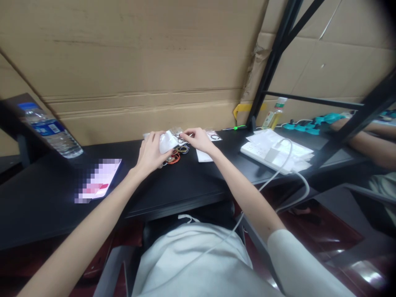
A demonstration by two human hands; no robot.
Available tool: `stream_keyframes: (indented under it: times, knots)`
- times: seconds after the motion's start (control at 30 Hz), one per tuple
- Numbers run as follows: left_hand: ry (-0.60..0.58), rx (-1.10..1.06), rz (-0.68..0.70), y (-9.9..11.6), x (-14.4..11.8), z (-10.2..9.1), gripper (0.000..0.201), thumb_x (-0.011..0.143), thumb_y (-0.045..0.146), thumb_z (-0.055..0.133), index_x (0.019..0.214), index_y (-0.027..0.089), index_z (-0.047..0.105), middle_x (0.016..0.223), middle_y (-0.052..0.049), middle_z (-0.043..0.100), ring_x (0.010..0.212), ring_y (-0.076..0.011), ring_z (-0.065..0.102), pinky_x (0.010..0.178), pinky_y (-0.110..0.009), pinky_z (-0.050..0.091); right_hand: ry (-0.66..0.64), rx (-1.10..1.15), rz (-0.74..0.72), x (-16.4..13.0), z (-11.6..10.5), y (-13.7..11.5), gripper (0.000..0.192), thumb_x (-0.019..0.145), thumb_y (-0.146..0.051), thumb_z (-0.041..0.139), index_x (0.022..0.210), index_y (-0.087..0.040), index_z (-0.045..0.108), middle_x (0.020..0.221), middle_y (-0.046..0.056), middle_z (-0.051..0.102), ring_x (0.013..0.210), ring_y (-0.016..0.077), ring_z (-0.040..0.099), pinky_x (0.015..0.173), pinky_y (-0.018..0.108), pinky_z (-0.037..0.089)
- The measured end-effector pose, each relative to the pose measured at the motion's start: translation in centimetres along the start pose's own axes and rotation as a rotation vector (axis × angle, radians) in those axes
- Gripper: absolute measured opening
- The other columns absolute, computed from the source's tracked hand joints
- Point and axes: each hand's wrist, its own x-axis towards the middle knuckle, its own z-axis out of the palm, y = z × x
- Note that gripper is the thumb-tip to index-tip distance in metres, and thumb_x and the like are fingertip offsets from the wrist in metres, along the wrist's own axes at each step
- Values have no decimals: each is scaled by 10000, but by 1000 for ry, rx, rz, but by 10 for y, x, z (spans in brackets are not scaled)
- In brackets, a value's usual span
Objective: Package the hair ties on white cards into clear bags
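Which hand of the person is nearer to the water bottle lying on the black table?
Left. The left hand holds a small white packet at mid-table, well right of the water bottle. The right hand is farther right still, beyond the packet.

We see a small white packet (168, 142), crumpled and slightly translucent, tilted up off the black desk and pinched along its near edge. Just below that grip lies a loose heap of thin elastic bands (176, 156), orange, red, yellow and dark ones tangled together, flat on the desk. Just beyond the other fingertips sits a clear flat bag (214, 135) holding a dark ring, lying flat.
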Motion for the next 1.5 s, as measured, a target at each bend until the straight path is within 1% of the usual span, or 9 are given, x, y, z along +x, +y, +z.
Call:
stream_keyframes:
  times: [0.13, 0.37, 0.53, 0.63, 0.77, 1.0, 1.17, 1.3, 1.5]
  knots:
    - [15, 5, -5, 0, 0, -1, 634, 849, 462, 732, 1397, 230, 515, 1324, -144, 627, 1252, -383, 597, 1017, -519, 489, 53, -56, -40, 1, -2, 5, 306, 968, -472, 674, 921, -211, 828, 876, 50, 804, 751, 198, 705, 795, 327, 523]
    - [7, 13, 28, 1, 0, 0, 654, 857, 489, 724, 1411, 204, 526, 1348, -152, 624, 1251, -384, 597, 1022, -500, 474, 158, -251, -217, 2, -4, 9, 206, 985, -358, 712, 997, -186, 824, 948, 74, 786, 828, 205, 704, 815, 318, 501]
    - [1, 21, 40, 3, 0, -1, 640, 860, 495, 718, 1396, 195, 537, 1340, -151, 638, 1253, -378, 599, 1026, -487, 466, 177, -317, -280, 2, -1, 8, 204, 997, -362, 714, 1029, -198, 830, 960, 70, 756, 874, 199, 694, 852, 306, 498]
    - [-6, 34, 49, 4, 0, -2, 633, 867, 487, 706, 1396, 185, 535, 1338, -159, 639, 1255, -384, 598, 1020, -495, 467, 165, -332, -289, 0, 1, 5, 215, 1001, -384, 708, 1059, -216, 830, 1001, 71, 745, 926, 207, 700, 879, 313, 502]
    - [-11, 51, 59, 5, 0, -3, 633, 865, 497, 698, 1389, 180, 535, 1330, -168, 639, 1257, -394, 596, 1020, -504, 464, 145, -383, -270, -3, 2, 1, 222, 1003, -382, 706, 1097, -216, 820, 1055, 76, 732, 906, 202, 698, 875, 320, 504]
    - [-11, 57, 72, 4, 0, 0, 642, 866, 520, 699, 1388, 185, 535, 1335, -169, 639, 1264, -394, 595, 1026, -502, 461, 149, -415, -285, -7, 5, -5, 235, 1039, -304, 645, 1238, -230, 744, 1134, 68, 755, 991, 213, 701, 860, 319, 498]
    - [-15, 57, 67, 5, 0, -1, 651, 863, 522, 710, 1398, 198, 530, 1343, -163, 639, 1270, -396, 591, 1021, -505, 462, 131, -479, -304, -10, 8, -7, 199, 1045, -350, 632, 1122, -226, 768, 1085, 62, 763, 981, 221, 699, 796, 315, 470]
    - [-15, 61, 76, 6, -1, 0, 638, 868, 524, 707, 1388, 195, 537, 1347, -167, 640, 1254, -392, 596, 1017, -504, 462, 91, -417, -271, -9, 12, -8, 171, 1027, -340, 661, 1068, -233, 789, 1045, 43, 783, 927, 208, 711, 780, 309, 464]
    - [-21, 36, 99, 7, -2, 1, 624, 880, 514, 703, 1397, 212, 527, 1355, -151, 642, 1245, -366, 604, 1035, -488, 453, 35, -121, -113, -2, 13, -4, 133, 931, -364, 775, 939, -238, 818, 960, 14, 816, 863, 195, 733, 802, 309, 505]
